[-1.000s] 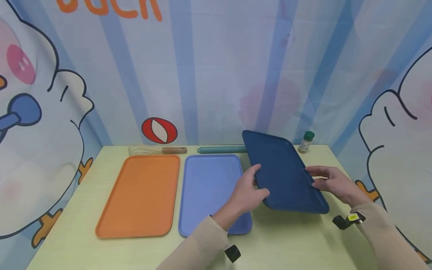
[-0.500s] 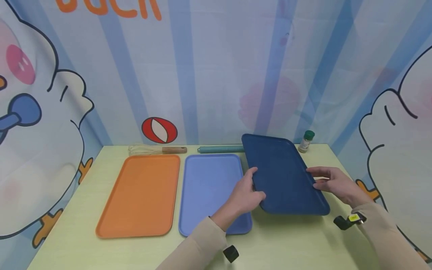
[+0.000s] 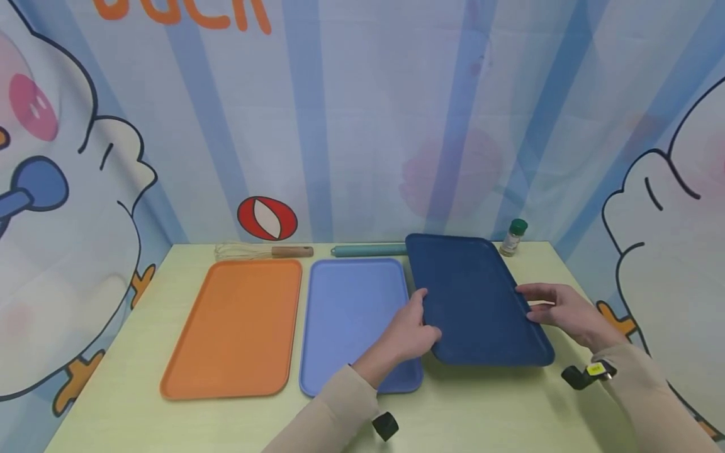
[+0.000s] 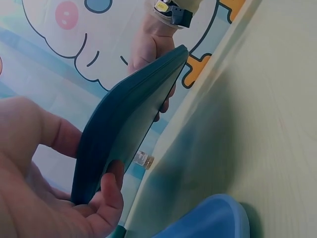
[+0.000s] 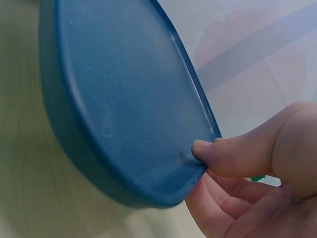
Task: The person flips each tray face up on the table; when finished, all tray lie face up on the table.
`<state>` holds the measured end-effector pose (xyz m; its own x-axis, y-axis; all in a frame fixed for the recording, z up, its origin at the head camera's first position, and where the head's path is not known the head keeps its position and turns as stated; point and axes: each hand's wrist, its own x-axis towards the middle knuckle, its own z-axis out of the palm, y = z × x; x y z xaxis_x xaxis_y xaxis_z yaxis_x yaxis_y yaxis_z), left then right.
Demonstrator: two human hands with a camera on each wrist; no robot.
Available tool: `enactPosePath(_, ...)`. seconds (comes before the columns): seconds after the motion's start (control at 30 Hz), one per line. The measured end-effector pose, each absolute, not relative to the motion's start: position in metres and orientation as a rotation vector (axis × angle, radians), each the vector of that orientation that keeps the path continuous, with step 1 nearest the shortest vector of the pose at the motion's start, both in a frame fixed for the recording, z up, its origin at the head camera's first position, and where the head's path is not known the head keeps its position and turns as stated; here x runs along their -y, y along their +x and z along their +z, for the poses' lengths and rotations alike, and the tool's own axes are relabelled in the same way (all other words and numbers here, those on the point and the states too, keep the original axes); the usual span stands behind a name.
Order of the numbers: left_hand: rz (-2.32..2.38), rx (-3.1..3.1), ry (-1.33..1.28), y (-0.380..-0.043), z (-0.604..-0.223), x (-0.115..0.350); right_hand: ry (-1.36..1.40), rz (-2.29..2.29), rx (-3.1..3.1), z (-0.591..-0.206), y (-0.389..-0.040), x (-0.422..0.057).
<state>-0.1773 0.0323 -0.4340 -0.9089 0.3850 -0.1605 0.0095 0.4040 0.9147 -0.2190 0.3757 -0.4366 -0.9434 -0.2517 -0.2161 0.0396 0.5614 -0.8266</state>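
A dark blue tray (image 3: 476, 302) hangs over the right part of the table, with a shadow under its front edge. My left hand (image 3: 409, 330) grips its left rim, the thumb on one side and fingers curled beneath, as the left wrist view shows. On the opposite rim, my right hand (image 3: 561, 311) pinches the tray; in the right wrist view the thumb (image 5: 213, 156) presses its upper face near a corner. Beside my left forearm lies a lighter blue tray (image 3: 354, 321), partly covered by that hand. An orange tray (image 3: 238, 327) lies flat further left.
Along the table's back edge lie a whisk (image 3: 263, 251) with a wooden handle and a teal rolling pin (image 3: 368, 250), its right end hidden behind the dark tray. A small jar (image 3: 513, 238) with a green lid stands at the back right corner. A printed curtain (image 3: 362, 126) hangs behind.
The dark blue tray has come down toward the table and levelled out somewhat, its far edge sinking. My left hand has shifted slightly left and down with it; the right has lowered a little.
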Motion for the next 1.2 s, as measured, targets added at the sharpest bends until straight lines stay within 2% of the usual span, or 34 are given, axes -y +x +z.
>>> enactPosePath(1.2,1.181,-2.452,0.386,-0.180,-0.457,-0.033,-0.152,-1.368,-2.514,-0.469,-0.213,-0.380)
